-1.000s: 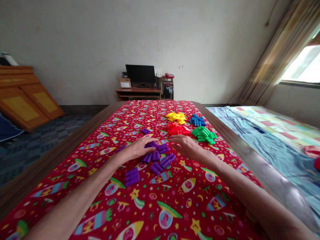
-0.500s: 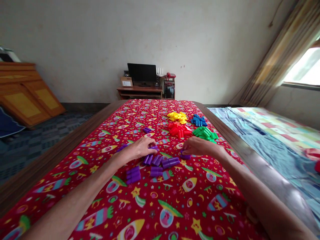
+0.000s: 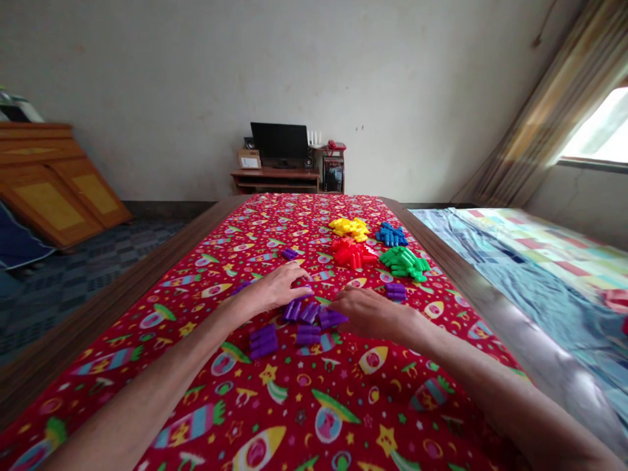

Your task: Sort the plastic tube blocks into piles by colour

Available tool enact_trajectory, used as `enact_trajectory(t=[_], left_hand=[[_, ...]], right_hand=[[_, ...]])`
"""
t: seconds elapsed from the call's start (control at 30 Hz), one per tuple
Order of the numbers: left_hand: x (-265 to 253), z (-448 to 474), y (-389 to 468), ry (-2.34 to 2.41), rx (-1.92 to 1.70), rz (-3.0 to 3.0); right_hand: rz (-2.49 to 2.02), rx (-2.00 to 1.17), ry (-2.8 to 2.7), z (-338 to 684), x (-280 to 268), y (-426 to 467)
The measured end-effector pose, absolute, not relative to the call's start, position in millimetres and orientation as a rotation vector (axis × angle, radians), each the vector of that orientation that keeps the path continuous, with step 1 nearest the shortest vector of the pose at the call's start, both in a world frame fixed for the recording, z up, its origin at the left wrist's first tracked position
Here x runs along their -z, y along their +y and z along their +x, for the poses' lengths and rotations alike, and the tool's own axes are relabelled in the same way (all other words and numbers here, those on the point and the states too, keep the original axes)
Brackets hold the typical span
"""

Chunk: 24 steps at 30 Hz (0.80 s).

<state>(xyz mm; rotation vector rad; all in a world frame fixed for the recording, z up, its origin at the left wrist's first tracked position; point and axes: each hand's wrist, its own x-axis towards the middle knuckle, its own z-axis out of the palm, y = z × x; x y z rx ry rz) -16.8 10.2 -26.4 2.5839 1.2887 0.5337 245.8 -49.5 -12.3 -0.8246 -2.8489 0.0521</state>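
Observation:
My left hand (image 3: 286, 285) is low over the cloth, thumb and forefinger apart, with a purple plastic block (image 3: 305, 286) partly hidden between them. My right hand (image 3: 360, 310) comes in from the right, its fingers bent together over the right end of another ridged purple block (image 3: 331, 318); its fingertips are partly hidden. Between and below the hands lie several purple blocks (image 3: 308, 335), with a larger one (image 3: 263, 341) nearer to me on the left. One purple block (image 3: 395, 292) sits apart, right of my right hand.
Beyond my hands are piles of yellow (image 3: 349, 228), red (image 3: 352, 253), blue (image 3: 391, 233) and green blocks (image 3: 404, 263). A small purple block (image 3: 289, 254) lies farther off. The red patterned cloth (image 3: 275, 418) covers a table with dark wooden edges (image 3: 471, 281). A bed (image 3: 490, 248) stands to the right.
My right hand has let go of a purple block, now lying farther right below the green pile, and moved left to another. My left thumb and forefinger have spread apart.

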Motion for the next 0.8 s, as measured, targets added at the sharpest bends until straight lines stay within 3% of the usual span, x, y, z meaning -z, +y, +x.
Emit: enact_trajectory(t=[0.2,0.5,0.63,0.8], left_hand=[[10,6,-14,1.061,-0.514,2.643],[-4,17,-27,1.309,-0.349,2.8],[-7,12,-21,1.342,-0.309,2.883],[-3,13,-20,1.334,-0.305,2.93]], right_hand=[[-0.829,-0.029,-2.741,248,16,-32],[-1.215,0.163,-2.806,253,-22,-36],[-1.533,-0.017,-2.888,285,-37,-28],[-1.617,-0.188,-2.92,303,-49,-19]])
